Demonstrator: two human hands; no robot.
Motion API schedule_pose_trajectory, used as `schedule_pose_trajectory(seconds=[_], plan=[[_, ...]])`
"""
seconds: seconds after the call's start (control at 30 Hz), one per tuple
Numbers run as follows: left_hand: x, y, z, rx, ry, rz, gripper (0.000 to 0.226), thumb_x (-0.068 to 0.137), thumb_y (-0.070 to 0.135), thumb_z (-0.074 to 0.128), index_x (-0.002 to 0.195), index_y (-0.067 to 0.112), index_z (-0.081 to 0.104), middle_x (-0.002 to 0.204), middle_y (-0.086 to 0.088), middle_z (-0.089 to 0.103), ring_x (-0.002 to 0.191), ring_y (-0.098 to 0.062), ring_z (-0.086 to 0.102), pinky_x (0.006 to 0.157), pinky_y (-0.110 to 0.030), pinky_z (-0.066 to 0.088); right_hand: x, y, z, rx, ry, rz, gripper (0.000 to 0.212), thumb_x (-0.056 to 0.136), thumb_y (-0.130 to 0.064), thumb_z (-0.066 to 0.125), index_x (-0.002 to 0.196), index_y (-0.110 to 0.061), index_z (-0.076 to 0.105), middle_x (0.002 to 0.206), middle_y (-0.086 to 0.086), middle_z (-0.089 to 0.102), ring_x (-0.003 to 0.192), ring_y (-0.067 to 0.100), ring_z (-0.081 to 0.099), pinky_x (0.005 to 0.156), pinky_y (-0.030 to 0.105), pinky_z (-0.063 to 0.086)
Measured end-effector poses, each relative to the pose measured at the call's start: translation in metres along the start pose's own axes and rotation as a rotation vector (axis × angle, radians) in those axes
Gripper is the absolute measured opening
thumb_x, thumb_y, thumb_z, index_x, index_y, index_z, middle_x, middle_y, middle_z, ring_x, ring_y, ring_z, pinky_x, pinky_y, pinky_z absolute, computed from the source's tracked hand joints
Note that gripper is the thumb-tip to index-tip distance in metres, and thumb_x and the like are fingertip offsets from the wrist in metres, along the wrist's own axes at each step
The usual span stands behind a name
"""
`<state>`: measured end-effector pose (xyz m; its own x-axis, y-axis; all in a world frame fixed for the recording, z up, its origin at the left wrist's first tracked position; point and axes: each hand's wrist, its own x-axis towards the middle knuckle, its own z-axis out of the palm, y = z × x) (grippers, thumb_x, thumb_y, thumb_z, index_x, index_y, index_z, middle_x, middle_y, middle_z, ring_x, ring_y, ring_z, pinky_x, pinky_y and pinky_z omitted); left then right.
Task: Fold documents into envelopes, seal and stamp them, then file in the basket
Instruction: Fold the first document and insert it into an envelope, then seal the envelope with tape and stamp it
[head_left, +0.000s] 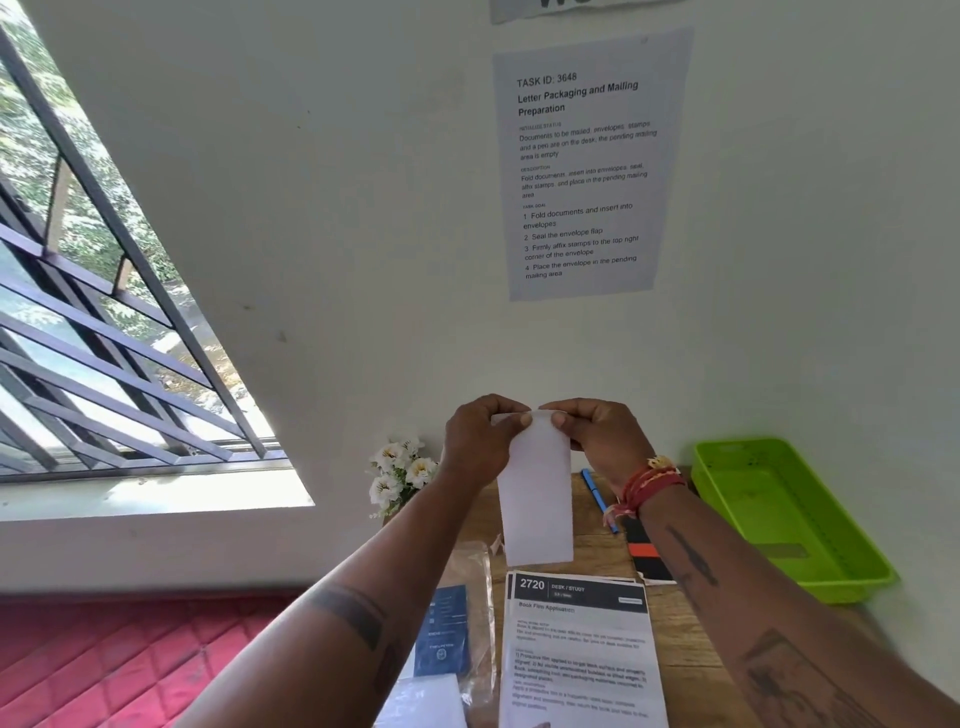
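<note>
A white envelope (537, 499) hangs upright in the air above the wooden desk (691, 639). My left hand (480, 444) and my right hand (597, 441) both pinch its top edge, thumbs toward me. Below it a stack of printed documents (579, 654) lies on the desk, headed "2720". The green plastic basket (779, 514) stands at the desk's right side against the wall, with nothing visible in it. A blue pen (597, 496) lies behind the envelope, partly hidden by my right wrist.
A clear plastic sleeve with a blue card (449, 631) lies left of the documents. White artificial flowers (400, 475) stand at the desk's back left. A black and orange object (644, 553) lies under my right forearm. A task sheet (584, 166) hangs on the wall; a barred window (104, 338) is left.
</note>
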<state>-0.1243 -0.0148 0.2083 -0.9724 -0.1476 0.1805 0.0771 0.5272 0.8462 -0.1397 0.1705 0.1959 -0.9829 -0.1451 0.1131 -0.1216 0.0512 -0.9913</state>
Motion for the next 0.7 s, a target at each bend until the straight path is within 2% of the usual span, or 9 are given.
schedule_pose_trajectory(seconds=[0.1,0.17,0.23,0.27,0.33,0.4,0.5,0.6,0.7], plan=[[0.001,-0.005,0.001,0.024,-0.003,-0.012,0.014,0.097,0.026,0.070,0.098,0.035,0.080,0.088,0.028,0.071,0.085,0.013,0.062,0.067,-0.001,0.040,-0.001,0.008,-0.001,-0.025,0.035,0.004,0.032,0.097,-0.011,0.065,0.087,-0.038,0.081,0.102,-0.007,0.078,0.103,0.020,0.072,0.090,0.037,0.060],[-0.002,-0.006,0.005,0.003,0.034,-0.042,0.019,0.099,0.021,0.065,0.109,0.029,0.079,0.103,0.018,0.074,0.098,-0.001,0.065,0.078,-0.012,0.045,-0.002,0.012,0.002,-0.045,0.057,0.000,0.031,0.097,-0.011,0.064,0.089,-0.037,0.080,0.105,-0.006,0.078,0.105,0.021,0.070,0.094,0.043,0.058],[-0.006,-0.006,0.009,-0.004,0.142,-0.100,0.019,0.097,0.024,0.068,0.115,0.027,0.071,0.112,0.008,0.070,0.103,-0.012,0.063,0.082,-0.025,0.045,-0.004,0.011,0.006,-0.090,0.110,-0.008,0.027,0.098,-0.013,0.063,0.095,-0.033,0.080,0.108,-0.006,0.077,0.105,0.020,0.069,0.096,0.044,0.057],[-0.009,-0.005,0.010,-0.003,0.210,-0.145,0.020,0.094,0.029,0.072,0.113,0.027,0.066,0.111,0.006,0.066,0.101,-0.014,0.061,0.081,-0.028,0.043,-0.005,0.010,0.008,-0.132,0.150,-0.013,0.023,0.098,-0.015,0.063,0.101,-0.030,0.080,0.109,-0.007,0.076,0.106,0.017,0.068,0.097,0.042,0.056],[-0.011,-0.001,0.015,-0.052,0.272,-0.276,0.022,0.092,0.040,0.075,0.097,0.025,0.059,0.100,0.002,0.066,0.095,-0.022,0.065,0.073,-0.032,0.047,-0.009,0.009,0.012,-0.232,0.223,-0.042,0.021,0.098,-0.019,0.064,0.109,-0.027,0.079,0.112,-0.009,0.075,0.107,0.013,0.067,0.099,0.035,0.054],[-0.010,0.004,0.022,-0.234,0.209,-0.406,0.033,0.094,0.047,0.072,0.079,0.018,0.064,0.080,-0.005,0.073,0.079,-0.029,0.074,0.069,-0.041,0.062,-0.015,0.006,0.018,-0.321,0.246,-0.109,0.022,0.098,-0.021,0.064,0.113,-0.026,0.078,0.115,-0.009,0.075,0.108,0.010,0.067,0.099,0.028,0.053],[-0.013,0.011,0.027,-0.492,0.119,-0.528,0.049,0.093,0.052,0.072,0.082,0.004,0.072,0.076,-0.016,0.076,0.063,-0.029,0.074,0.072,-0.050,0.066,-0.026,0.006,0.029,-0.510,0.196,-0.275,0.022,0.098,-0.020,0.064,0.114,-0.024,0.078,0.110,-0.007,0.077,0.102,0.010,0.071,0.094,0.026,0.055],[-0.012,0.006,0.028,-0.438,0.101,-0.524,0.044,0.094,0.043,0.073,0.074,0.004,0.070,0.068,-0.015,0.074,0.071,-0.035,0.077,0.074,-0.050,0.065,-0.040,0.010,0.037,-0.650,0.108,-0.422,0.023,0.096,-0.018,0.061,0.107,-0.028,0.079,0.096,-0.005,0.079,0.087,0.014,0.071,0.079,0.033,0.056],[-0.008,-0.007,0.022,-0.296,0.051,-0.532,0.031,0.099,0.025,0.064,0.070,0.016,0.059,0.080,-0.010,0.067,0.082,-0.033,0.071,0.081,-0.046,0.064,-0.049,0.019,0.039,-0.700,-0.032,-0.487,0.018,0.095,-0.024,0.062,0.103,-0.031,0.076,0.096,-0.012,0.076,0.088,0.008,0.066,0.080,0.033,0.052]])
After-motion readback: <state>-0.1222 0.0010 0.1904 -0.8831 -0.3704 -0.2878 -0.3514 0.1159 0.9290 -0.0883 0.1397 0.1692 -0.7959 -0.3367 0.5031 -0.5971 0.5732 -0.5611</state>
